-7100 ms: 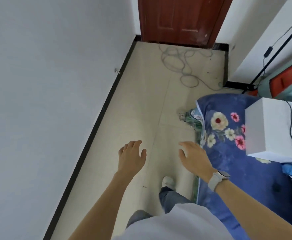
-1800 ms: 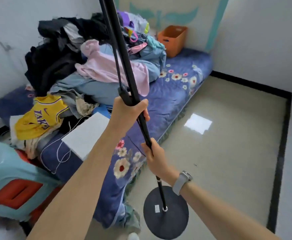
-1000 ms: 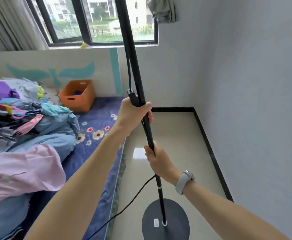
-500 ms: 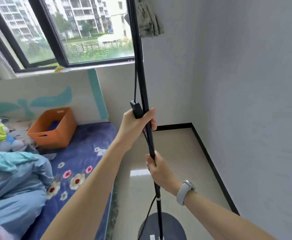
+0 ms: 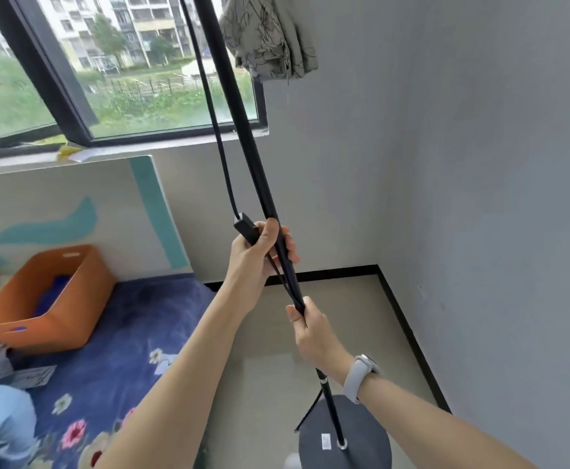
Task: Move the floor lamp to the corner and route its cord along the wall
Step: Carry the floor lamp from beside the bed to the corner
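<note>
The floor lamp is a thin black pole [image 5: 243,123] on a round dark base [image 5: 364,434], tilted slightly with its top out of view. Its black cord [image 5: 214,130] hangs beside the pole and carries an inline switch [image 5: 247,228]. My left hand [image 5: 259,255] grips the pole together with the switch and cord. Lower down, my right hand [image 5: 310,330], with a grey watch on its wrist, grips the pole and cord too. More cord [image 5: 309,412] trails off by the base. The room corner [image 5: 378,265] lies ahead on the right.
A mattress with a blue flowered sheet [image 5: 124,350] fills the left, with an orange bin [image 5: 46,299] on it. A window [image 5: 124,79] spans the far wall; grey cloth [image 5: 270,35] hangs near it. Black skirting [image 5: 408,333] runs along the right wall beside beige floor [image 5: 344,316].
I have carried the lamp from beside the clothes-piled mattress toward the window corner, both hands staying on the pole. Over the last second the view rose and the corner came nearer.
</note>
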A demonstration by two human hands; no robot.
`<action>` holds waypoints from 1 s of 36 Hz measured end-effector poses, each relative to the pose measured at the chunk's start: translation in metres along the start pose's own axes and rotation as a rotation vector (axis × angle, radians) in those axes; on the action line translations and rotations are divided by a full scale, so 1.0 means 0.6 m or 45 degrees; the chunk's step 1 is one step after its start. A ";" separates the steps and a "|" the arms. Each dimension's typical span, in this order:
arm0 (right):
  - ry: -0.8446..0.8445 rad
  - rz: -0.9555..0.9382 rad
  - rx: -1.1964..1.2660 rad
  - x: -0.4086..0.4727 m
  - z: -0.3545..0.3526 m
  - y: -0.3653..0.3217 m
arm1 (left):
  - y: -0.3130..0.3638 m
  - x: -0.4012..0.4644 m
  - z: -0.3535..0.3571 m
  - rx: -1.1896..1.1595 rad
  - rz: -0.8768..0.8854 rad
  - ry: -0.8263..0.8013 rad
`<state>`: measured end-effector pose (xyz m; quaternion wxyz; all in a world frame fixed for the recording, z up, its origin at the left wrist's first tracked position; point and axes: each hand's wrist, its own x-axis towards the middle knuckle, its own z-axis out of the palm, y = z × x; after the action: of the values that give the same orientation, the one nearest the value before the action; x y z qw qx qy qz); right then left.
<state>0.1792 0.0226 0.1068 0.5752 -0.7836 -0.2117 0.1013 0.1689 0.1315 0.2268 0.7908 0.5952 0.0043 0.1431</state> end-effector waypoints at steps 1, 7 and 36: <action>-0.001 0.005 -0.010 0.027 -0.003 0.006 | -0.007 0.028 -0.008 -0.015 0.002 -0.010; 0.004 0.052 -0.058 0.193 -0.009 0.026 | -0.045 0.196 -0.057 -0.065 0.024 -0.045; -0.320 0.245 -0.166 0.687 -0.154 0.252 | -0.265 0.679 -0.024 0.382 -0.016 0.041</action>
<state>0.6160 0.0905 0.0282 0.4799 -0.8171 -0.2121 0.2390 0.5922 0.1994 0.1392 0.6935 0.7044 0.0419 0.1455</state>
